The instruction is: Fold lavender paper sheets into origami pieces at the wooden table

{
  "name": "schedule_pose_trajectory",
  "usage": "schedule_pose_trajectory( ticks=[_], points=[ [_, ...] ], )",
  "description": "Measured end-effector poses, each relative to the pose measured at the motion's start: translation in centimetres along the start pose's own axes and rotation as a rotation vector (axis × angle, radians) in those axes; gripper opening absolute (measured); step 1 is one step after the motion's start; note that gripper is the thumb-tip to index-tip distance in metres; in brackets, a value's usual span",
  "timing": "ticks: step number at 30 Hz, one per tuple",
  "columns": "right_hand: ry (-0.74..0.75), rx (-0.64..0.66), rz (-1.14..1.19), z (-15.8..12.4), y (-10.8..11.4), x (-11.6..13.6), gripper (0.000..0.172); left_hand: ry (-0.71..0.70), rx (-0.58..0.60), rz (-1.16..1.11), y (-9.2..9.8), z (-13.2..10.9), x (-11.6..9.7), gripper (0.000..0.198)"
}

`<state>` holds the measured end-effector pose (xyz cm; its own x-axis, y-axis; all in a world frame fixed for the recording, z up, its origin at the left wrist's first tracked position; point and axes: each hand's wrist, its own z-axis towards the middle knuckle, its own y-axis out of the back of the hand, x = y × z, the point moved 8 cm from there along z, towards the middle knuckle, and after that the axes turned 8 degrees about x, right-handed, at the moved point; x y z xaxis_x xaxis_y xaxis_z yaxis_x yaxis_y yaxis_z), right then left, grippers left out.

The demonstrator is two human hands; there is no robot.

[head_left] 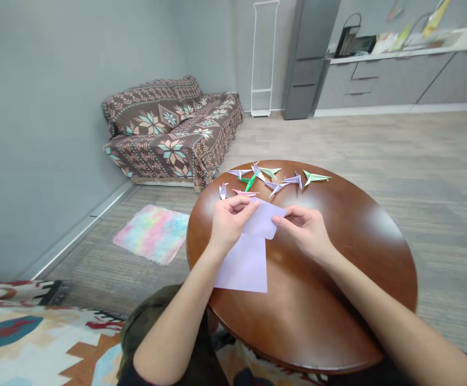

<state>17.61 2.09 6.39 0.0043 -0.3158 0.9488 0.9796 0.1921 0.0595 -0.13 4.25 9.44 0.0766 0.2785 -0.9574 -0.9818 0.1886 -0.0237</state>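
Note:
A pale lilac sheet of paper [245, 264] lies on the round brown wooden table [338, 268], its far part bent up and over. My left hand [228, 221] pinches the folded flap at its left side. My right hand [306, 229] pinches the flap's right corner. Both hands are closed on the paper. Beyond them, near the table's far edge, lie several folded paper cranes [273, 179] in lilac, green and pink.
A sofa with a patterned brown throw [173, 128] stands against the grey wall at the back left. A pastel mat [152, 233] lies on the floor left of the table. A patterned rug [24, 332] is at the lower left. Grey cabinets [378, 80] line the back right.

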Motion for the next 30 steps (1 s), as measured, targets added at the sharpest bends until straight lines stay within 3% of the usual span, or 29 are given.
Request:
schedule_pose_trajectory(
  ticks=[12,25,30],
  points=[
    [-0.016,0.045,-0.029,-0.02,-0.3,0.23,0.026,-0.027,-0.051,-0.01,0.42,0.19,0.49,0.02],
    [-0.044,0.149,0.011,0.1,-0.92,-0.67,0.018,0.057,0.147,0.029,-0.28,0.39,0.8,0.016],
    [-0.064,0.147,0.0,0.07,-0.99,-0.65,0.021,0.071,0.15,0.03,-0.41,0.35,0.95,0.014]
  ],
)
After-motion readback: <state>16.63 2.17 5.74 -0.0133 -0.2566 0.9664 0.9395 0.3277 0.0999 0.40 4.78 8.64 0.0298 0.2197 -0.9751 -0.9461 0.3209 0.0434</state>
